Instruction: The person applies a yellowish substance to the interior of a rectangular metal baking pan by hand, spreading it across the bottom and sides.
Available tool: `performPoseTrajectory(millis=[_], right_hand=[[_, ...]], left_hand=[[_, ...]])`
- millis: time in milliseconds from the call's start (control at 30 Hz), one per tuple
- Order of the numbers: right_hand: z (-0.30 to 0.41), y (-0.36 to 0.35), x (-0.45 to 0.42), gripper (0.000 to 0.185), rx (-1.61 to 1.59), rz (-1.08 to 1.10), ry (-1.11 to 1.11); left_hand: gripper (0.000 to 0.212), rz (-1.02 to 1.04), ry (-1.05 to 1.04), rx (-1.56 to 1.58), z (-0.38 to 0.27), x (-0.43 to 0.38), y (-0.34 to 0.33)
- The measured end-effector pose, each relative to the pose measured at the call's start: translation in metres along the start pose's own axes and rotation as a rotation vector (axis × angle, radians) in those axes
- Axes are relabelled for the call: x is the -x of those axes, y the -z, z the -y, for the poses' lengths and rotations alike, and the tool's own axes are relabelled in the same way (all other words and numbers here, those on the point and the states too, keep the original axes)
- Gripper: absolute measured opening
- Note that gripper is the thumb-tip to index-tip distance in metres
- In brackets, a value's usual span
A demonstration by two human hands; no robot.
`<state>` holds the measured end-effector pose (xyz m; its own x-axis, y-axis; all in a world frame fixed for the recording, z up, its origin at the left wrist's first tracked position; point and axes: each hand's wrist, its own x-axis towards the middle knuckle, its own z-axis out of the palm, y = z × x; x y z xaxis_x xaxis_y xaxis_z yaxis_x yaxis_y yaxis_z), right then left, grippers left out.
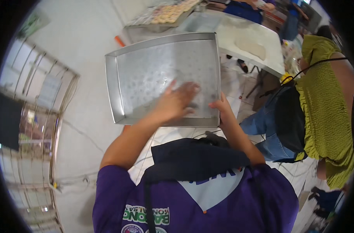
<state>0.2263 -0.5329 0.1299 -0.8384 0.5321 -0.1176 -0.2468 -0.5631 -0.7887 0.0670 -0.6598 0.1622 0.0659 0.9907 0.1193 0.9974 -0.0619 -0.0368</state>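
A large rectangular metal baking pan (153, 67) is held up in front of me, its inside facing me. Smeary marks show across its bottom. My right hand (220, 109) grips the right wall near the close corner, thumb over the rim and the other fingers mostly hidden outside. Inside the pan, my left hand (178, 100) is over the lower middle of the bottom with fingers spread, blurred by motion. Nothing shows in its fingers, though its palm side is hidden. Whether it touches the metal I cannot tell.
Beyond the pan stands a white table (270, 36) bearing a flattened piece of dough (251, 49). A tray of small pale pieces (172, 13) is at its left. A person in a yellow-green top (324, 96) is close on my right. Another person stands behind the table. A barred window (38, 128) is left.
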Motion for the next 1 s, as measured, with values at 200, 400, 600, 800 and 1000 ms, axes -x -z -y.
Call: performPoseTrajectory(millis=[200, 400, 600, 800, 1000], right_hand=[[0.04, 0.029, -0.028, 0.067, -0.034, -0.086, 0.196], [0.078, 0.047, -0.042, 0.065, 0.113, -0.154, 0.335], [0.095, 0.071, -0.062, 0.068, -0.003, -0.22, 0.252], [0.112, 0.089, -0.063, 0.071, 0.139, -0.241, 0.154], [0.114, 0.117, -0.075, 0.063, 0.048, -0.324, 0.221]], left_hand=[[0.07, -0.073, 0.163, 0.093, 0.036, -0.084, 0.004], [0.071, -0.168, -0.05, 0.195, 0.089, -0.141, -0.002], [0.071, -0.216, -0.192, 0.22, 0.032, -0.228, -0.013], [0.062, -0.361, -0.207, 0.002, 0.08, -0.285, 0.019], [0.04, -0.149, -0.529, 0.331, 0.025, -0.316, -0.019]])
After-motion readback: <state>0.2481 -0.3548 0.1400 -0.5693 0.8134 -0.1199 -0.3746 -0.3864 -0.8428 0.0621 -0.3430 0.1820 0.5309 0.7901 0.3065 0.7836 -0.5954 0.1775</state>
